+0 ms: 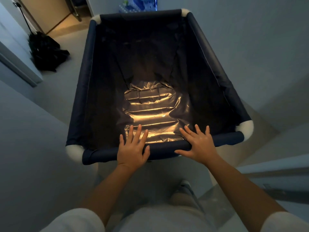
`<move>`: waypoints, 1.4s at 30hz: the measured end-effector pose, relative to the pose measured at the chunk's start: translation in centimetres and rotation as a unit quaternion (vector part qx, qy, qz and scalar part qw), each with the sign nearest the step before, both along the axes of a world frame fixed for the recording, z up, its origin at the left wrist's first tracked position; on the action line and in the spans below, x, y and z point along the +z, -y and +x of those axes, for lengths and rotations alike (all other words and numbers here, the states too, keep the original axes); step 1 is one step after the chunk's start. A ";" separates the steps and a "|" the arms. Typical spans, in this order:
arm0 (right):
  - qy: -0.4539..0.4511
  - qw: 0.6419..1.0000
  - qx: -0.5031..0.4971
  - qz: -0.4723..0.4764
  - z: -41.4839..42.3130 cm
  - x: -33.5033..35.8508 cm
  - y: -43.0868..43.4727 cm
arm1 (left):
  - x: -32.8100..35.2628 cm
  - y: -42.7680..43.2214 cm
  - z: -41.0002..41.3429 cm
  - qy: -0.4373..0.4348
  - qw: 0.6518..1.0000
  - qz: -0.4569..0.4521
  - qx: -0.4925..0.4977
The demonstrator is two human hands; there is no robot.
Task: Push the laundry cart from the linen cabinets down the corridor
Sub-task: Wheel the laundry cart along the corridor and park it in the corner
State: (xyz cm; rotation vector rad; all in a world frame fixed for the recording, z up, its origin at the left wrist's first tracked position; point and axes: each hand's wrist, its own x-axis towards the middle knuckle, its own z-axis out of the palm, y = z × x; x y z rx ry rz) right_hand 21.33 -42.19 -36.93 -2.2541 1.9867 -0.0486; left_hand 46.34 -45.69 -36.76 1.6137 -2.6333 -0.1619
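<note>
The laundry cart [80, 91] fills the middle of the view: a deep, dark navy fabric bin on a tube frame with white corner joints. Nothing lies inside it, and light gleams on its wrinkled floor. My left hand [133, 150] rests flat on the near rim bar, fingers spread and reaching over the edge. My right hand [199, 145] lies on the same bar to the right, fingers also spread, thumb along the bar's front. Neither hand is wrapped around the bar.
A black mop head [46, 51] with its pole leans against the left wall. Beyond it a warmly lit doorway [55, 17] opens. Packs of water bottles [133, 6] stand past the cart's far end. A pale wall runs along the right.
</note>
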 end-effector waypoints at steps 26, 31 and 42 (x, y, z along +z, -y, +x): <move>-0.026 0.996 -0.088 -0.011 8.4 0.1 20.3 | 0.8 24.3 7.0 0.028 0.996 0.000 -0.083; -0.025 0.994 -0.101 -0.035 8.4 0.3 24.8 | 0.8 29.2 6.5 0.036 0.995 -0.004 -0.097; -0.037 0.989 -0.139 0.016 9.6 -0.1 36.6 | 0.9 42.4 7.4 0.046 0.989 -0.014 -0.141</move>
